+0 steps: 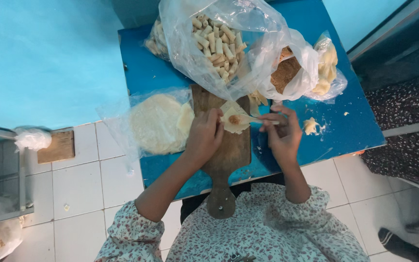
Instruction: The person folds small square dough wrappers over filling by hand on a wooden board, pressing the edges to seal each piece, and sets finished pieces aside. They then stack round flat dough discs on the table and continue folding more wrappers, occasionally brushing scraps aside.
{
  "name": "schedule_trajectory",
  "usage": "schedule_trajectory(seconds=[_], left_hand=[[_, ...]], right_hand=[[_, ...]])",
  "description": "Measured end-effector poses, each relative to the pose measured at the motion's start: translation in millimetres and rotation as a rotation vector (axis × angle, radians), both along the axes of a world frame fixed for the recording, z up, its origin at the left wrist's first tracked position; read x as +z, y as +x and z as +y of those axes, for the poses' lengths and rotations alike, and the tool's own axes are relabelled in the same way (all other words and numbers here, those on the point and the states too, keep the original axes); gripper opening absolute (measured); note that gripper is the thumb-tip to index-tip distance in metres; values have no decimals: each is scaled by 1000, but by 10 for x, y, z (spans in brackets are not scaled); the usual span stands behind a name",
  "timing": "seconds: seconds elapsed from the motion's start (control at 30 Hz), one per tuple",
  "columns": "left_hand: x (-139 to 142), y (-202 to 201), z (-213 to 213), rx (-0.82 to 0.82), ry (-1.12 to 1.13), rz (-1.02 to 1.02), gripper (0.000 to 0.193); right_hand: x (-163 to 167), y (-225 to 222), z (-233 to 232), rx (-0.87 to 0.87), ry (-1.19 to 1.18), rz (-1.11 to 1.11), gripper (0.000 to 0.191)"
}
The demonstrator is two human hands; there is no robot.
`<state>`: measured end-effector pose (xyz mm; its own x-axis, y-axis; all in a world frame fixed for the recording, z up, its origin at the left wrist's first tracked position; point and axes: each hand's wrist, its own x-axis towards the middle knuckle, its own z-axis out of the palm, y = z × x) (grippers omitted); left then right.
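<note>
While I watch from the head camera, my left hand pins a small pastry wrapper on the wooden board, mid-table.
My right hand pinches a spoon, its tip over a brown filling dab on the wrapper. It looks thin, limp and tearable, so I judge edges the safest hold. Stacked wrappers lie left; bagged rolls sit far.

One head-worn camera looks steeply down, fairly near, onto the blue table.
</note>
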<state>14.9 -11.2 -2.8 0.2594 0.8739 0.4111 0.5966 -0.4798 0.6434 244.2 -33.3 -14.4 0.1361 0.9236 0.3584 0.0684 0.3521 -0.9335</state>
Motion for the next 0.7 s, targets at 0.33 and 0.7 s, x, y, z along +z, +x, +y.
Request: schedule_trajectory(seconds=[0.33, 0.7], left_hand=[[-54, 14, 2, -37, -68, -170, 23], [-3, 20, -24, -108, -29, -142, 23]], right_hand=[[57, -13, -205, -17, 390, -533, 36], [-22, 180, -87, -302, 488, -499, 37]])
